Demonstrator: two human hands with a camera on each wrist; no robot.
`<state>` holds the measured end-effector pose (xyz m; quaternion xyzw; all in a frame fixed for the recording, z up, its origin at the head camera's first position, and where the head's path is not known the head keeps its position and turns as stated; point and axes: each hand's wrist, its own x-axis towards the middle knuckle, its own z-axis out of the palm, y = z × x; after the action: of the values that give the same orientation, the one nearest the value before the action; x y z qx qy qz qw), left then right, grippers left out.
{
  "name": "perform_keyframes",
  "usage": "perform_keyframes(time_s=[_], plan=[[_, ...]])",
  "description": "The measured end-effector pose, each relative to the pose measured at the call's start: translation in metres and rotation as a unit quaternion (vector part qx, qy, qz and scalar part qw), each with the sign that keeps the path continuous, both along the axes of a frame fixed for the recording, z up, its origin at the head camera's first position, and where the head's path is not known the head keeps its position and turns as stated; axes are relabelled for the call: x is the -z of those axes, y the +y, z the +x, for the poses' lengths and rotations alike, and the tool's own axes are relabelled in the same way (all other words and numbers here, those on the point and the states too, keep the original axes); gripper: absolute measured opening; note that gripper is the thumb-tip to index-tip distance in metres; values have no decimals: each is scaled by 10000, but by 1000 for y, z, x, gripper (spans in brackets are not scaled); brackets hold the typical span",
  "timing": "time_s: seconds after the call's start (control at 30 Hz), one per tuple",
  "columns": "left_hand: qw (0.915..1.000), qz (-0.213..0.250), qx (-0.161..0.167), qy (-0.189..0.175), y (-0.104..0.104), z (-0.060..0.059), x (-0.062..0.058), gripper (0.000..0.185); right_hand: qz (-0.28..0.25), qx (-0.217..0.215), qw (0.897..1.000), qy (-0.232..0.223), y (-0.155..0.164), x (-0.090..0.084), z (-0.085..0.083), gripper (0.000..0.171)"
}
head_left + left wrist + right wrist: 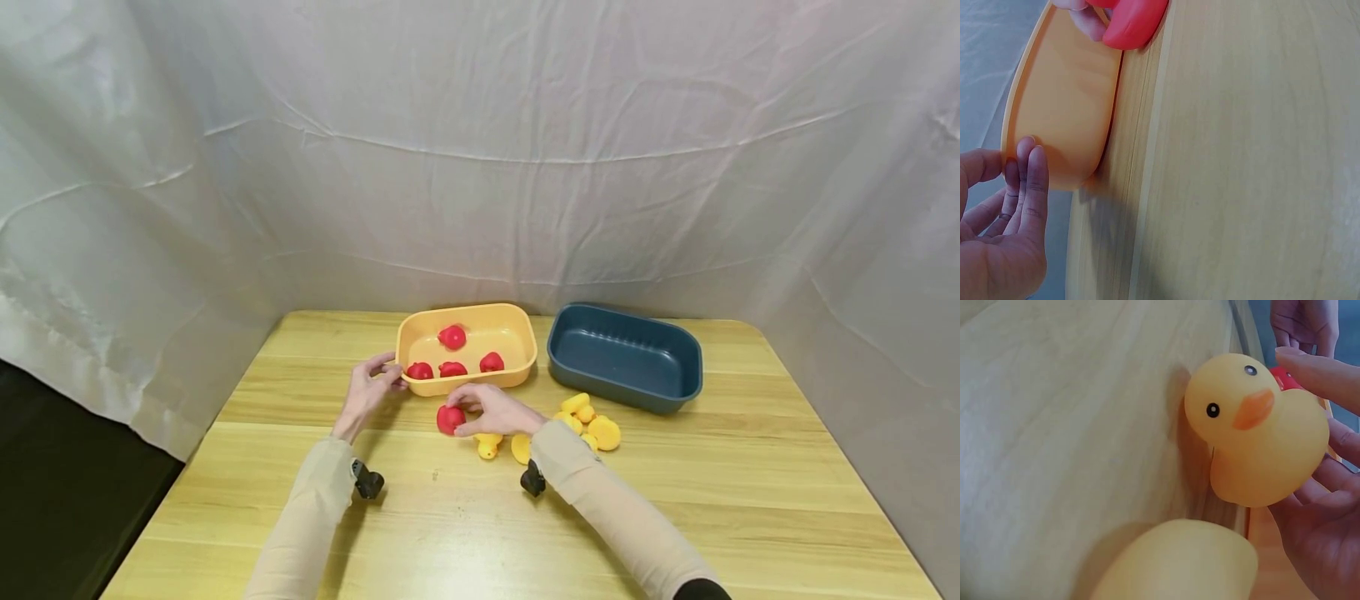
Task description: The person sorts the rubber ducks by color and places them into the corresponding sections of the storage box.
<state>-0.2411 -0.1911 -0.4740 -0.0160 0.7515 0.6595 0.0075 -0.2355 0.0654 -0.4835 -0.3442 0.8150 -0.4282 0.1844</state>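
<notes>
My left hand (367, 387) pinches the left end of an orange bin (480, 387), with fingers on its outer wall. Several red rubber ducks (452, 337) lie in the bin. Just in front of the bin, my right hand (491, 410) holds another red rubber duck (450, 420) between thumb and fingers; its eye shows in the right wrist view. Beneath the right hand and forearm, yellow rubber ducks sit on the table; the nearest yellow duck (1260, 444) faces the right wrist camera.
A dark blue bin (626, 358) stands to the right of the orange one. Several yellow ducks (603, 432) are clustered in front of it, partly behind the right sleeve. Grey-white cloth (480, 167) hangs around the wooden table (450, 533).
</notes>
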Motion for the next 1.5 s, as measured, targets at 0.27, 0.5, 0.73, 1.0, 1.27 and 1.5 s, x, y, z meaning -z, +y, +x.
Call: perform_keyframes(time_s=[0.27,0.5,0.73,1.0,1.27,1.5], plan=[[10000,6,18,-13,0,-1,1,48,197,-22,9998,93,-3,2,-3,40],[10000,18,-23,-40,0,-2,3,47,166,47,9999,5,-6,4,-4,35],[10000,22,-20,-22,0,-2,3,47,162,158,9997,25,-8,3,-2,33],[10000,20,-34,-8,0,-2,3,46,137,282,9995,33,-9,4,-1,30],[10000,29,-66,-2,0,-3,4,46,101,294,9995,55,-9,3,0,29],[9998,156,-93,0,1,-3,5,47,-158,369,9992,-91,-8,3,1,30]])
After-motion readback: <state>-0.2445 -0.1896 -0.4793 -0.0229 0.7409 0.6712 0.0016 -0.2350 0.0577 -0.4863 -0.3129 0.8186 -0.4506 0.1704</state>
